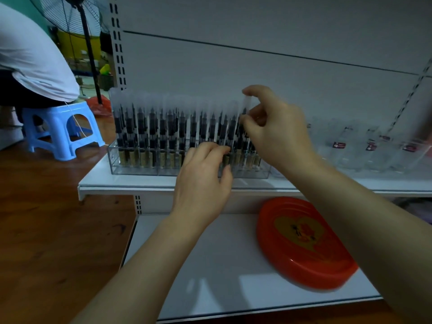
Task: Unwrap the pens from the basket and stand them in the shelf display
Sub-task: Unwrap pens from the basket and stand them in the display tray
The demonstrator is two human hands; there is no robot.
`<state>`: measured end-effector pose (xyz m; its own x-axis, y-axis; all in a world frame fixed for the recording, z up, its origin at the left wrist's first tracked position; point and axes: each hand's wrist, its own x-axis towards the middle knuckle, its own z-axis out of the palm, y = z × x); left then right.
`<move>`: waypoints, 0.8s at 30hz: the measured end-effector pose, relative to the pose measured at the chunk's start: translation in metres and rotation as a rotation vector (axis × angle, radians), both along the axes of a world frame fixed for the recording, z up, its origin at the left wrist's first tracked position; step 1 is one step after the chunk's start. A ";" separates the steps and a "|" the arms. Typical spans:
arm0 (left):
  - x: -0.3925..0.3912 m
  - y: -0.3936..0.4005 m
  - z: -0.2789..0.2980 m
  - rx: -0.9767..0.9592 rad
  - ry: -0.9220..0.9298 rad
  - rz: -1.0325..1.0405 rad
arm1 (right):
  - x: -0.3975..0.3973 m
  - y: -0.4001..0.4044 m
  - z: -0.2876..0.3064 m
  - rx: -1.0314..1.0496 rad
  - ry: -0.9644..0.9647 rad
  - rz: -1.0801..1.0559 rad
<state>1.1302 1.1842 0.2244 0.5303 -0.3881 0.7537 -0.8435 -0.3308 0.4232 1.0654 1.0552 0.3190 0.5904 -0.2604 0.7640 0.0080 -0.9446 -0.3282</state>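
Shelf (pixel 145 182): white, carries the clear display box (pixel 134 168).
Pens (pixel 163 129): rows standing upright in the box, caps up.
Red tray (pixel 301 242): lower shelf (holds nothing visible).
Right hand (pixel 273 127): fingers pinch one pen (pixel 245 106), long axis vertical, at the row's right end.
Left hand (pixel 203 178): fingers curled against the pens' lower barrels.

Bare forearms, seemingly ringless hands (pixel 203 181)

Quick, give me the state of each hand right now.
Left hand: open, fingers resting on the pens in the clear display box.
Right hand: pinching one pen upright at the row's right end.
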 end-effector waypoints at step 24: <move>-0.003 0.009 0.003 -0.050 0.126 -0.105 | -0.009 -0.001 -0.018 -0.105 0.052 -0.015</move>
